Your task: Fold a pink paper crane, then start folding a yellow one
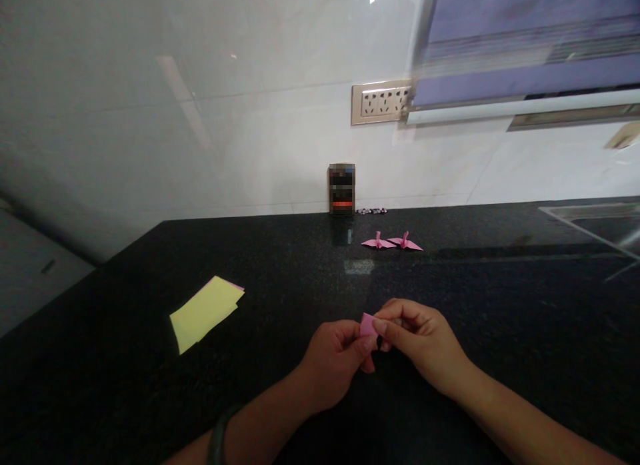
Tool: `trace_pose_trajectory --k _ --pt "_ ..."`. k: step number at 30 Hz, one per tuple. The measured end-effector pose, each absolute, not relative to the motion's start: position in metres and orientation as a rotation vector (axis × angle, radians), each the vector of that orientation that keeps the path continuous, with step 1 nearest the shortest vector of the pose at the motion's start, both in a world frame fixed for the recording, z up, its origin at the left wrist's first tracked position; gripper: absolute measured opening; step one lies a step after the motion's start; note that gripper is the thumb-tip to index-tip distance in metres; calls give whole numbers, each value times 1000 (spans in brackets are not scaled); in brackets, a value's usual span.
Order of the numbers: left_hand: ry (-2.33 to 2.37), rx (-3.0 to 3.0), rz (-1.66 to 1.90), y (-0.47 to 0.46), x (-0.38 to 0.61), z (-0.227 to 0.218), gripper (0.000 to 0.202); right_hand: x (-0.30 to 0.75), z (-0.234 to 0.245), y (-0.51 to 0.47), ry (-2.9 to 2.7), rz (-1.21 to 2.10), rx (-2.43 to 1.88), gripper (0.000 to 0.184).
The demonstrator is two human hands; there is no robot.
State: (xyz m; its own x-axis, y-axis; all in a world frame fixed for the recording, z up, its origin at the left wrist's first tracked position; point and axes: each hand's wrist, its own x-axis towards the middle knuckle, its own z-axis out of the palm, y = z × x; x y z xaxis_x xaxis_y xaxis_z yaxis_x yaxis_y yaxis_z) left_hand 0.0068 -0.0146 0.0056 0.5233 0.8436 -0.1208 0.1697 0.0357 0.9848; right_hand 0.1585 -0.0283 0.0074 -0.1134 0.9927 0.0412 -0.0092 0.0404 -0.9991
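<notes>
A left hand [333,362] and right hand [430,348] are pinching a folded pink paper [367,325] over a black table [290,272], two pink origami cranes [379,243] sitting beyond.

Through the head camera I take this for a kitchen, though whether it belongs to a home I cannot be sure. The table [280,265] I look down on is a polished black worktop, running back to a glossy, pale tiled wall [250,138] at 12 o'clock. At 3 o'clock I see the metal rim of what looks like a sink [575,226]. A socket panel [383,102] sits at 1 o'clock, a lilac blind [530,25] at 2.
</notes>
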Motion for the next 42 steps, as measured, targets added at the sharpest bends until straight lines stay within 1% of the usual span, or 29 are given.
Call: trace_pose_trajectory --k 5,9,12,17,21,25,30,34,39,42 --pt "962 1587 608 -17 4 5 29 156 5 -30 -1345 1359 -1101 18" --pt "964 1626 603 -18 6 2 31 158 5 -29 -1458 1213 -1082 21" --pt "999 1615 654 -16 5 2 30 161 4 -27 -1465 1125 -1145 23" --pt "1089 1483 822 -9 0 7 24 163 2 -24 -1424 1140 -1225 23" --pt "1017 1271 954 -5 0 13 17 156 4 -31 -1570 1151 -1174 20" --pt "905 1140 909 -6 3 15 20 151 2 -37 -1617 1114 -1183 22" --pt "845 1146 881 -6 3 13 21 150 0 -38 -1629 1004 -1210 21" --pt "816 1051 854 -6 3 10 26 150 2 -39 -1680 1079 -1127 19" --pt "780 989 825 -7 3 6 27 149 2 -38 -1619 1210 -1076 21" --pt "782 981 815 -8 3 7 28 149 1 -37 -1610 1220 -1065 20"
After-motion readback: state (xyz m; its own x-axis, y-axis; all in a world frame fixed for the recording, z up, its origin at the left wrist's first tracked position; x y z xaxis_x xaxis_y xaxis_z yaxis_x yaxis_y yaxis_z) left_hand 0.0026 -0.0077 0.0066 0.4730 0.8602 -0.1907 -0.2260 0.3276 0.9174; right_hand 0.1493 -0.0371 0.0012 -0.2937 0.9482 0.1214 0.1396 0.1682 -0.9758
